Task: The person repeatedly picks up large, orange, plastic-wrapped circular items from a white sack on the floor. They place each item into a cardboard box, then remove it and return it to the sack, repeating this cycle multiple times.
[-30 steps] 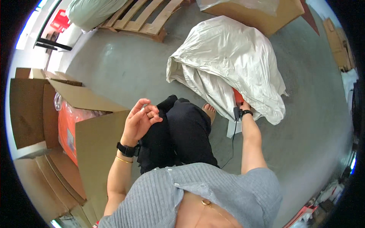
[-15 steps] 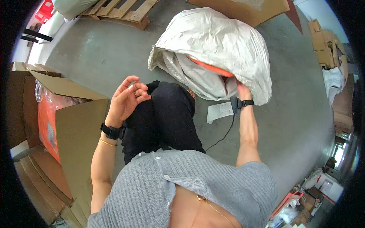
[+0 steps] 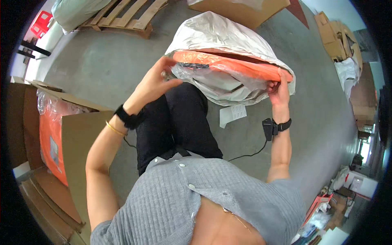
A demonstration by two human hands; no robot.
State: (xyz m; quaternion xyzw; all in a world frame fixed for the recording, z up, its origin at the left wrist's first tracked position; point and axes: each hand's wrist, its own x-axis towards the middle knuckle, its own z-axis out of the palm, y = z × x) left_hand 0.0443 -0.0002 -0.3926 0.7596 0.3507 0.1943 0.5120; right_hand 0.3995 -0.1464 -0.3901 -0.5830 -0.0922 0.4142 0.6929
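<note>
A large white woven sack [image 3: 220, 30] lies in front of me with its mouth toward me. From that mouth shows a flat orange item in clear plastic wrap [image 3: 241, 68], with a dark patch near its left end. My right hand [image 3: 279, 90] grips the right end of this orange item, thumb on top and fingers curled below. At its left end is my left hand [image 3: 157, 79], thumb spread from the fingers, fingertips close to the edge. Whether those fingertips touch it I cannot tell. The rest of the orange item is hidden inside the sack.
An open cardboard box [image 3: 83, 151] with another orange wrapped item [image 3: 53, 143] stands at my left. A white paper label [image 3: 232, 115] lies on the floor below the sack. Behind are a wooden pallet [image 3: 122, 16] and a cardboard box [image 3: 241, 10]; cardboard [image 3: 337, 36] leans far right.
The orange item has come further out of the sack's mouth. My right hand has shifted right and shows outside the sack; my left hand has moved up and right to the orange item.
</note>
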